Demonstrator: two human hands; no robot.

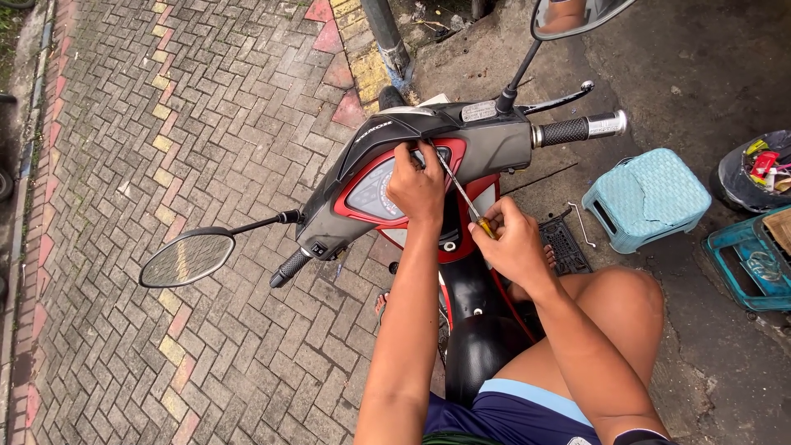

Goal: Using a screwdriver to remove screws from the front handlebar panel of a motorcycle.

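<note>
The right hand (512, 244) gripped a yellow-handled steel screwdriver (463, 196), tip toward 11 o'clock; the left hand (418, 186) pinched the red-and-black scooter instrument panel (372, 188).

brick paving (165, 124); dark ground (709, 66); teal stool (647, 198); daylight

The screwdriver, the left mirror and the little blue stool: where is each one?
screwdriver (458, 188), head view, on its metal shaft.
left mirror (186, 258), head view, middle of the glass.
blue stool (647, 194), head view, on its woven top.
</note>
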